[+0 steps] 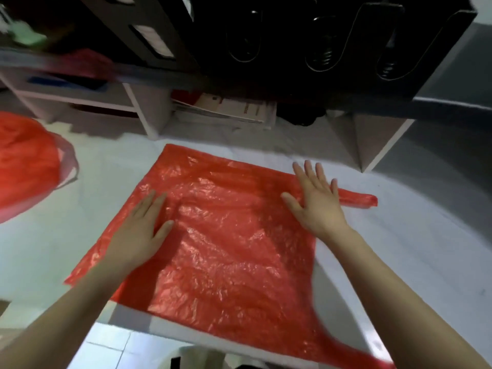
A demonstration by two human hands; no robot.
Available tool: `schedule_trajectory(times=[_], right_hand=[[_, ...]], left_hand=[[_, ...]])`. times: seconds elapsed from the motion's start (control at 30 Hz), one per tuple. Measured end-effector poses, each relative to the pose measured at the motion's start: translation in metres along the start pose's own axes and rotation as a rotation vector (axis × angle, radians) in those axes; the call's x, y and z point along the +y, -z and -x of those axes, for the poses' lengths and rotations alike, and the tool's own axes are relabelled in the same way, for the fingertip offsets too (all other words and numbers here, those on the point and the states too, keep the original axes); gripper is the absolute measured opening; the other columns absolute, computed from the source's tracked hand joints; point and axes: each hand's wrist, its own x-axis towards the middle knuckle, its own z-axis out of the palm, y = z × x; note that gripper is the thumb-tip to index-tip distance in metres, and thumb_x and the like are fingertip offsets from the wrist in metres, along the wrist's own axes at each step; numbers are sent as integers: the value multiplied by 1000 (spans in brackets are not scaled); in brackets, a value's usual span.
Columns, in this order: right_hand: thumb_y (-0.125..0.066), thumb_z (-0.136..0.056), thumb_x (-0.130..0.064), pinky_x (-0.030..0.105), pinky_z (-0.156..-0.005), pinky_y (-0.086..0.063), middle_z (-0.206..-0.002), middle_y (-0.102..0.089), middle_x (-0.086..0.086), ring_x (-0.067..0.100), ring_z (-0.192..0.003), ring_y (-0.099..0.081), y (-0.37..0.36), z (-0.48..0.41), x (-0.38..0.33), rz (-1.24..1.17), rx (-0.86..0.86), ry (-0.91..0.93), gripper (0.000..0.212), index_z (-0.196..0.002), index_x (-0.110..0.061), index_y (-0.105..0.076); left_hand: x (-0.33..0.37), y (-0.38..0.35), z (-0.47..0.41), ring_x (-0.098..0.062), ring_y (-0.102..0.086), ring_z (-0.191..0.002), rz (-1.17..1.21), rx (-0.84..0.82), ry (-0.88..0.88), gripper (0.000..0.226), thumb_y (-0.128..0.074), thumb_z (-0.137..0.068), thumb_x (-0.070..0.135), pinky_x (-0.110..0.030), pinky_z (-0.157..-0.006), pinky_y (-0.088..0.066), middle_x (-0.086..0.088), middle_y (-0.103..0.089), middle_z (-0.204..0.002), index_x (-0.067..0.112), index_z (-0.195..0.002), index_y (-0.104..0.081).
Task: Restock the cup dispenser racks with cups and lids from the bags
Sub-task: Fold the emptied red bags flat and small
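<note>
head view, looking down at my own two hands on a white counter (399,235). an empty red plastic bag (226,235) lies spread flat across the counter, its near edge hanging over the front and one handle (358,200) stretched out to the right. my left hand (141,230) rests palm down on the left part of the bag, fingers straight and close together, gripping nothing. my right hand (316,201) lies palm down at the bag's far right corner, fingers spread wide, also gripping nothing; the thumb touches the plastic. a second red bag (26,166), bulging and seemingly still full, sits at the far left of the counter, well apart from the flat one. the black dispenser rack (319,49) stands on the shelf above; its three slots show bare springs, so i judge them unfilled. no cups or lids can be seen loose anywhere.

step in hand, as i judge it: smoothing out a spent bag, a tidying step beside the restocking itself. the next move calls for folding or pushing this thin, slippery sheet aside without letting it slide off the front edge, then reaching left for the full bag.
</note>
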Motion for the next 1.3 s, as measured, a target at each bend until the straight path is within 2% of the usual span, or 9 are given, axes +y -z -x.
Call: schedule_trajectory(times=[0.43, 0.6, 0.77, 0.87, 0.93, 1.0, 1.07, 1.2, 1.3], right_hand=[[-45, -90, -60, 37, -113, 3, -160, 5, -5, 19, -145, 16, -46, 152, -116, -75, -246, 76, 69, -149, -38, -19], [-48, -73, -77, 43, -111, 16, -150, 33, -13, 18, -137, 36, -66, 207, -136, 133, -366, 156, 102, -142, -49, 22], [-51, -93, -38, 42, -110, 21, -147, 35, -16, 19, -142, 27, -81, 240, -128, 252, -294, 52, 95, -134, -43, 35], [-50, -94, -20, 38, -114, 11, -153, 17, -15, 18, -147, 6, -79, 246, -123, 247, -186, 42, 84, -146, -40, 13], [-64, -82, -5, 42, -114, -20, -157, -14, -3, 26, -142, -29, -74, 248, -127, 222, -128, 9, 82, -149, -31, -26], [-76, -65, 5, 43, -91, -50, -149, -39, 9, 33, -118, -57, -71, 252, -127, 198, -40, -52, 76, -134, -20, -54], [-78, -66, 3, 45, -83, -55, -143, -47, 11, 35, -111, -61, -68, 256, -124, 204, -16, -95, 68, -129, -18, -60], [-78, -77, -16, 47, -90, -49, -126, -63, 4, 29, -113, -61, -59, 262, -116, 216, 16, -77, 46, -121, -22, -66], [-72, -82, -16, 44, -92, -46, -119, -67, -2, 24, -109, -63, -50, 260, -114, 184, 28, -87, 32, -113, -23, -71]], left_hand=[[-39, -9, 99, -21, 8, -146, -126, -126, -17, 83, 8, -75, 71, -41, -117, 2, 2, 12, -156, 30, -147, 9], [-42, -9, 112, -25, 12, -145, -84, -100, 14, 87, 11, -75, 72, -42, -118, 3, -2, 14, -157, 25, -147, 17], [-63, 7, 132, -27, 7, -146, -28, -82, -333, 90, -12, -84, 75, -37, -118, 3, -8, 8, -158, 16, -150, 3], [-85, 12, 144, -29, -12, -145, -109, -113, -492, 85, -24, -85, 75, -32, -116, -3, -6, -14, -157, 20, -150, -17], [-98, 13, 153, -28, -22, -142, -155, -130, -502, 83, -29, -86, 73, -29, -115, -4, -7, -22, -155, 19, -149, -23], [-110, 14, 157, -30, -38, -135, -170, -70, -518, 73, -54, -86, 53, -31, -113, -13, -10, -36, -149, 16, -145, -33], [-114, 13, 159, -31, -47, -128, -121, -1, -505, 64, -64, -83, 31, -36, -109, -26, -10, -45, -143, 15, -141, -43], [-115, 14, 164, -34, -57, -117, -88, 110, -509, 55, -21, -101, 39, -44, -99, -44, -13, -58, -131, 10, -124, -62], [-115, 24, 168, -35, -65, -103, -86, 153, -504, 35, -75, -77, 7, -51, -81, -53, -12, -66, -118, 9, -112, -70]])
